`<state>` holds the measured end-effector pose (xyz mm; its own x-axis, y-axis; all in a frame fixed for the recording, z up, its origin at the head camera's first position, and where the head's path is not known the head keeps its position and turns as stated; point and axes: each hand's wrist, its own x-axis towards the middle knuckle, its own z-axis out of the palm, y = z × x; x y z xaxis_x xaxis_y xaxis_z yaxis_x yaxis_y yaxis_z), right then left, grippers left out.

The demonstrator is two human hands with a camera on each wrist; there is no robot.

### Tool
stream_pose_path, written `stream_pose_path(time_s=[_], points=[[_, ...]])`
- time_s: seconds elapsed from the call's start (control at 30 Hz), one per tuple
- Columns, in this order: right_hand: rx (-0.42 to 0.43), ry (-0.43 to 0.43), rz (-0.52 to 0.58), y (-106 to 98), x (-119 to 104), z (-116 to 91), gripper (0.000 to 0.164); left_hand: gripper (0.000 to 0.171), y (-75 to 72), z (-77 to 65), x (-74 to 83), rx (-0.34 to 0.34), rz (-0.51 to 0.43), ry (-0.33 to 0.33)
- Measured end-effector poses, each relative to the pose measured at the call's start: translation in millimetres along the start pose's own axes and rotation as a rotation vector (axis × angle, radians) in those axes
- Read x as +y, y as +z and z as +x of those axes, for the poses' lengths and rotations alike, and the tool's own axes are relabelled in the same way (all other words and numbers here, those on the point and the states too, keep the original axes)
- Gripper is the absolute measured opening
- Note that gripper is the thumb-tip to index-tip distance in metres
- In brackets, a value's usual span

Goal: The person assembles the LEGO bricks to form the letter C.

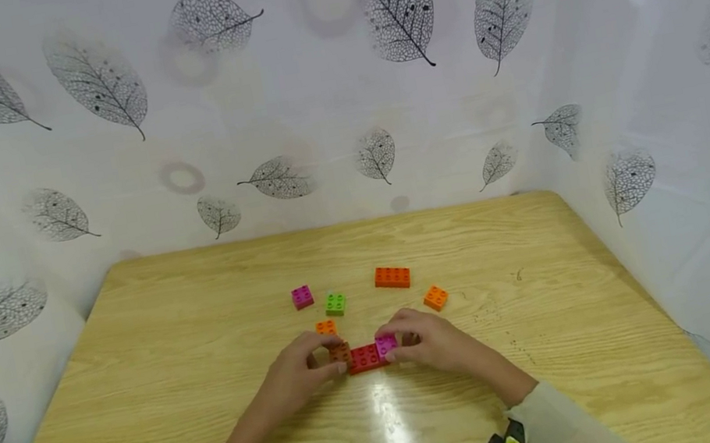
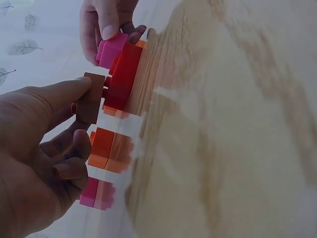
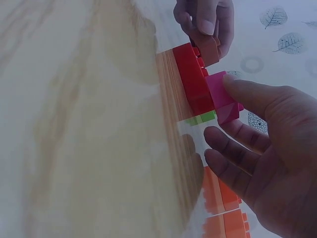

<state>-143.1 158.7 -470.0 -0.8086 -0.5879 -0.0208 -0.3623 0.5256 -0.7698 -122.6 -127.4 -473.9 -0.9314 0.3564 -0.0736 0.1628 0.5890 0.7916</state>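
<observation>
A long red toy brick [image 1: 365, 360] lies on the table, studs up, between both hands. The left hand [image 1: 288, 376] pinches a small brown brick [image 2: 89, 101] between thumb and finger. That brick is held just above the red brick's left end, with studs visible between the two in the left wrist view. At the other end, the right hand [image 1: 434, 340] pinches a pink brick [image 3: 221, 91], which sits at the red brick's right end. Whether the pink one is fully pressed down cannot be told.
Behind the hands lie a small orange brick [image 1: 326, 328], a green brick [image 1: 335, 304] and a magenta brick [image 1: 302, 297]. Farther right are a long orange brick [image 1: 393, 277] and another small orange brick [image 1: 436, 297]. A leaf-patterned curtain [image 1: 306, 103] surrounds the wooden table [image 1: 197, 297].
</observation>
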Motion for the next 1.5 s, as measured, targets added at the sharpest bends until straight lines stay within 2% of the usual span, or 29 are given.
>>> stream_pose_path(time_s=[0.13,0.57,1.0,1.5], points=[[0.005,0.0,0.003,0.1,0.2,-0.5,0.035,0.035,1.3,0.0,0.8,0.0,0.002,0.017],[0.014,0.004,-0.004,-0.1,-0.2,-1.2,0.034,0.034,4.5,1.0,2.9,-0.001,0.011,0.013],[0.012,-0.002,-0.014,0.3,-0.3,-0.7,0.035,0.031,6.2,3.5,1.5,0.015,0.07,0.013],[0.009,0.007,-0.003,0.6,0.5,0.1,0.035,0.031,4.7,4.0,9.6,0.011,0.14,-0.015]])
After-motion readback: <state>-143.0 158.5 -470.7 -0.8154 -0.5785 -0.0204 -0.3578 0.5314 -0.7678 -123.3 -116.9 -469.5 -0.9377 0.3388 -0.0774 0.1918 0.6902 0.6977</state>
